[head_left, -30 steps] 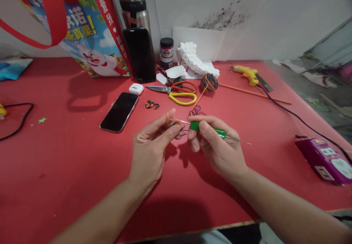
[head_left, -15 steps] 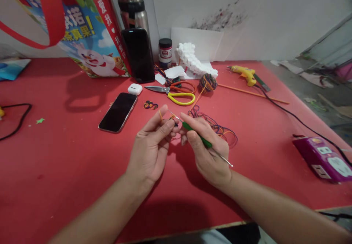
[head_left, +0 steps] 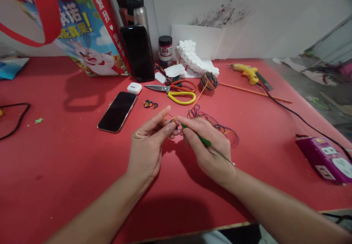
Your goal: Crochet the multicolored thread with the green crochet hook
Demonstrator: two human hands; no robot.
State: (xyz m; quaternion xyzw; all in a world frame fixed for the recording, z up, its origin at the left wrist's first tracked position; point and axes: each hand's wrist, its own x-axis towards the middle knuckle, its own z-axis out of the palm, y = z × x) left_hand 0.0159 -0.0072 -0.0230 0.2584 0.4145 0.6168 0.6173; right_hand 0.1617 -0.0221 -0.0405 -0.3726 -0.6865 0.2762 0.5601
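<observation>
Between the thumb and fingers of my left hand (head_left: 147, 145) is a small piece of multicoloured crochet work (head_left: 173, 121), mostly hidden by the fingertips. A strand of orange yarn (head_left: 164, 116) loops over the raised left index finger. My right hand (head_left: 210, 148) grips a crochet hook (head_left: 204, 140) by its green handle, pen-like, with the metal tail sticking out toward the wrist. The hook's tip meets the crochet work. Loose multicoloured yarn (head_left: 217, 125) lies behind my right hand and runs back to a yarn ball (head_left: 209, 81).
Scissors (head_left: 181, 98), a small crocheted piece (head_left: 150, 104), a phone (head_left: 117, 112) and a white earphone case (head_left: 134, 88) lie beyond my hands. A yellow glue gun (head_left: 246, 73) and a purple power strip (head_left: 326, 159) are at right. A gift bag (head_left: 90, 49) stands back left.
The hook has drawn back and turned, its tip now closer to the crochet work. My right fingers have come nearer my left fingertips. The view has shifted slightly.
</observation>
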